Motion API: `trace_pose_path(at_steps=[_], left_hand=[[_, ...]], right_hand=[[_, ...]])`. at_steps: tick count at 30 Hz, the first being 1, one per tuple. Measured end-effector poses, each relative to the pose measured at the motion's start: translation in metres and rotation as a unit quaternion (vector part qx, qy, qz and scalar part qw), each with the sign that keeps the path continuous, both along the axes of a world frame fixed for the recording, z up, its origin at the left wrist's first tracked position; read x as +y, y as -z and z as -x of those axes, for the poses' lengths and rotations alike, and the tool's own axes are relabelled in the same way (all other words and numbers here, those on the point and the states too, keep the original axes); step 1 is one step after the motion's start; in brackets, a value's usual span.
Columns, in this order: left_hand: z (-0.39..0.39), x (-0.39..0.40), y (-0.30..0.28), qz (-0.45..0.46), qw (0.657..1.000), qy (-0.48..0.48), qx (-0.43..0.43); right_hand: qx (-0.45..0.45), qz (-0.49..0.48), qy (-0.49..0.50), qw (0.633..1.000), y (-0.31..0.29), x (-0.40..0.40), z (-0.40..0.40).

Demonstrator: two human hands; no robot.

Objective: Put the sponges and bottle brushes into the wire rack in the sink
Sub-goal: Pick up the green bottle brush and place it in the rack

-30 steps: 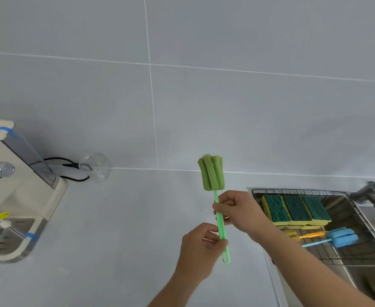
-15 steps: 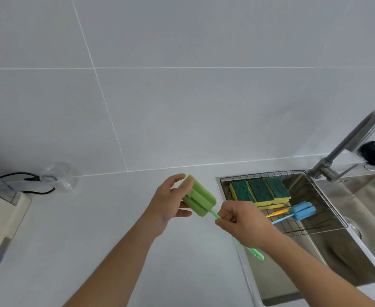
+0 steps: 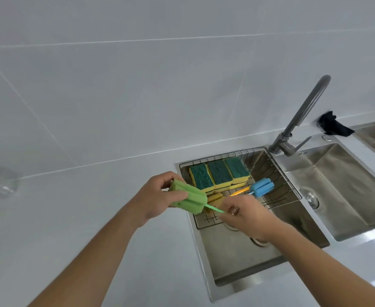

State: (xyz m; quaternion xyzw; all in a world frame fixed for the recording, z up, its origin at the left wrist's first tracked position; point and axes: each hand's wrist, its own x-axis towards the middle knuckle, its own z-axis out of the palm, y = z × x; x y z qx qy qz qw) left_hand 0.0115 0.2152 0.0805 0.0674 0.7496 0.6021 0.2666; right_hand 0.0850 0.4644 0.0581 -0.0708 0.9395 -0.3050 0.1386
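A green bottle brush point(image 3: 187, 199) lies level between my hands, just over the left rim of the sink. My left hand point(image 3: 157, 196) grips its foam head; my right hand point(image 3: 242, 212) pinches its thin green handle. Behind them the wire rack point(image 3: 277, 178) sits in the sink and holds three green-and-yellow sponges point(image 3: 218, 175) side by side, more yellow sponges under them, a blue bottle brush point(image 3: 261, 188) and a yellow bottle brush point(image 3: 214, 199) with an orange handle.
A steel faucet point(image 3: 301, 116) rises at the back right of the sink point(image 3: 237, 258). A second basin point(image 3: 341, 189) lies to the right, a black cloth point(image 3: 333, 127) beyond it. A clear cup point(image 3: 1, 183) lies on the white counter at the far left.
The brush went from upright to level, and my left hand shifted from its handle to the foam head. Both hands carried it right, up to the rack. The view swung toward the sink.
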Motion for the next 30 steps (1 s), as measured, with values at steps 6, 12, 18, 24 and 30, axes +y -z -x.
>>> trace_pose_path(at_steps=[6, 12, 18, 24, 30], left_hand=[[-0.004, 0.033, 0.013, 0.004, 0.999, -0.014, 0.046], [-0.010, 0.069, 0.033, 0.094, 0.992, 0.028, 0.082], [-0.015, 0.108, 0.054, 0.193, 0.971, 0.075, 0.119], [-0.010, 0.141, 0.080, 0.241, 0.957, 0.105, 0.121], [0.001, 0.162, 0.102, 0.261, 0.953, 0.101, 0.112]], right_hand=[[-0.042, -0.016, -0.005, 0.999, 0.007, 0.067, 0.003], [-0.075, -0.054, -0.014, 0.996, 0.012, 0.120, 0.020], [-0.078, -0.116, -0.034, 0.990, 0.028, 0.155, 0.036], [-0.098, -0.151, -0.022, 0.983, 0.053, 0.182, 0.049], [-0.101, -0.175, -0.026, 0.979, 0.077, 0.201, 0.065]])
